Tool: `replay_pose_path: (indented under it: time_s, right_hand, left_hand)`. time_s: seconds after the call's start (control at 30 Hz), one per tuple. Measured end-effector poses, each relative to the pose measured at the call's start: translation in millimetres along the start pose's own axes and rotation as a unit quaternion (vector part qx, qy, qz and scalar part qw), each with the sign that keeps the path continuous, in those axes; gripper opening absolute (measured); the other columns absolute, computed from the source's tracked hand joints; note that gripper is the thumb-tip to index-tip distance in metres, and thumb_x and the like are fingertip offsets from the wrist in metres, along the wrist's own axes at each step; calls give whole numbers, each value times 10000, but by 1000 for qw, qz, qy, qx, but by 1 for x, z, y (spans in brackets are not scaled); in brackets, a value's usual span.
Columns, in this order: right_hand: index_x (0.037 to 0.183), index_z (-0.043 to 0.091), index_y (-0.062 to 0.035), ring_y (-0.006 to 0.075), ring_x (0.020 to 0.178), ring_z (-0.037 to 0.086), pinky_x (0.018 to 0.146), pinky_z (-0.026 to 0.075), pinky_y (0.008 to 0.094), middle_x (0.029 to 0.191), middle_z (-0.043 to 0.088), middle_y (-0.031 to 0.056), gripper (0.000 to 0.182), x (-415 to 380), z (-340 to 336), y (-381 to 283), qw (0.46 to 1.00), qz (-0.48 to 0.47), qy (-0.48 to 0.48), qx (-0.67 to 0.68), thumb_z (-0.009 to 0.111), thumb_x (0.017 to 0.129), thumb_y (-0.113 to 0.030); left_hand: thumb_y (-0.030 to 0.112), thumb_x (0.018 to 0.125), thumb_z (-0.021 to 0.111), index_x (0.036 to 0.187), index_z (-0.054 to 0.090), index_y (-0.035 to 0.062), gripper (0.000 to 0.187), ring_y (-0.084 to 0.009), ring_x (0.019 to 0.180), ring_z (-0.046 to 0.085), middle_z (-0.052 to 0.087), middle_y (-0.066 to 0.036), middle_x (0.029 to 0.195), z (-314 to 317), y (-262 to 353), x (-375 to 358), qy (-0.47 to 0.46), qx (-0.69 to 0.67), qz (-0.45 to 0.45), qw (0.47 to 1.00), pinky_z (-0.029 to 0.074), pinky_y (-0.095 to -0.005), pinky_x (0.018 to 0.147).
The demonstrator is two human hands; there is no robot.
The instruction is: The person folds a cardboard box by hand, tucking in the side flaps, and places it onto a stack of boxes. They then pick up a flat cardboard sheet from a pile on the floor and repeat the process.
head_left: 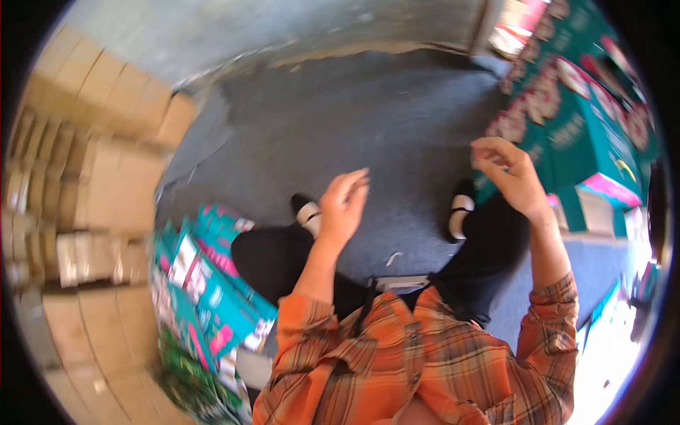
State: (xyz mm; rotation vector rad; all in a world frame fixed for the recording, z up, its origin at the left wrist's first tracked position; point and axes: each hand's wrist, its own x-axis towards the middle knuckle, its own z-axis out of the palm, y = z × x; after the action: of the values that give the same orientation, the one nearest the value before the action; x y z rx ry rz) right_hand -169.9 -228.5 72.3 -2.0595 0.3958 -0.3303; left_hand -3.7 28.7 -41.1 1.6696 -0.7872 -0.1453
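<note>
My left hand (343, 202) hangs in the air over the dark floor, its fingers loosely bent and apart, with nothing visible in it. Raised at the right, my right hand (511, 173) is curled, thumb and fingertips close together. Whether something small is pinched there is too blurred to make out. Just beyond and beside that hand stand teal boxes (574, 134) with a pink and white flower print. Below and left of my left hand, a pile of flat teal printed packages (219, 308) lies by my knee.
Brown cardboard boxes (117, 184) are stacked high along the left side. A grey wall (283, 32) bounds the dark floor (319, 113) at the back. My shoes stand apart on the floor, with a small white scrap (394, 258) between my legs. Bright light enters at lower right.
</note>
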Motion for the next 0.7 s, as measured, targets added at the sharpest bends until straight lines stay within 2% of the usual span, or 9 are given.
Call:
replay_pose_path:
  time_s: [0.07, 0.13, 0.2, 0.23, 0.3, 0.37, 0.5, 0.57, 0.7]
  right_hand:
    - [1113, 604, -24, 76, 839, 535, 737, 434, 232, 894, 585, 7, 251, 20, 21, 26, 996, 31, -72, 51, 591, 864, -58]
    - [1115, 595, -8, 90, 829, 534, 743, 438, 246, 882, 582, 7, 263, 33, 38, 55, 995, 43, -92, -8, 585, 856, -55]
    - [1128, 590, -7, 116, 789, 540, 729, 446, 268, 844, 582, 22, 297, 32, 46, 66, 992, 70, -96, -34, 596, 833, -44]
    - [1128, 590, -7, 116, 789, 540, 729, 446, 268, 844, 582, 22, 297, 31, 48, 69, 991, 63, -112, -31, 596, 833, -44]
    - [1135, 591, -13, 138, 752, 544, 710, 450, 282, 807, 580, 42, 317, 27, 47, 70, 967, 67, -146, -197, 599, 819, -33]
    - [1141, 589, -14, 147, 741, 546, 702, 452, 287, 797, 579, 50, 327, 26, 48, 76, 971, 58, -150, -176, 599, 814, -25]
    - [1145, 580, -8, 149, 736, 541, 692, 450, 285, 792, 571, 58, 331, 22, 45, 85, 974, 54, -139, -170, 590, 814, -7]
    - [1144, 578, -7, 147, 740, 538, 690, 448, 283, 796, 566, 59, 328, 20, 41, 92, 973, 58, -144, -169, 588, 815, -4]
    - [1151, 576, -8, 145, 755, 533, 696, 446, 282, 805, 558, 63, 329, 19, 40, 98, 966, 89, -154, -187, 584, 822, -2]
  left_hand:
    - [-22, 877, 567, 1108, 615, -4, 237, -161, 898, 640, 620, -95, 956, -21, 19, 1, -10, -14, 3, 1000, 504, -258, 764]
    - [-18, 881, 573, 1118, 611, -5, 241, -150, 891, 632, 620, -85, 951, -54, 32, -5, 31, 24, 4, 999, 501, -257, 748]
    - [-3, 890, 578, 1140, 604, 8, 251, -138, 887, 623, 623, -69, 953, -92, 47, -19, 105, -1, 30, 994, 499, -260, 743]
    - [10, 898, 580, 1158, 597, 19, 261, -132, 890, 616, 631, -63, 963, -110, 54, -27, 147, 1, -21, 989, 498, -263, 759]
    - [47, 920, 559, 1140, 602, 9, 228, -152, 883, 627, 640, -81, 977, -149, 40, -44, 251, 27, 11, 968, 519, -283, 765]
    - [93, 938, 536, 1137, 602, 7, 227, -166, 879, 632, 640, -91, 989, -184, 19, -71, 357, 3, -48, 933, 526, -293, 743]
    - [148, 922, 552, 1158, 595, 25, 270, -160, 918, 607, 625, -72, 1037, -227, -63, -164, 463, 84, -240, 849, 512, -291, 716]
    - [174, 910, 574, 1231, 549, 15, 359, -187, 952, 595, 610, -104, 1113, -225, -98, -220, 518, 39, -332, 787, 510, -317, 703]
    - [166, 898, 548, 1321, 462, 30, 453, -218, 966, 567, 567, -92, 1121, -234, -160, -343, 677, -2, -459, 575, 500, -362, 702]
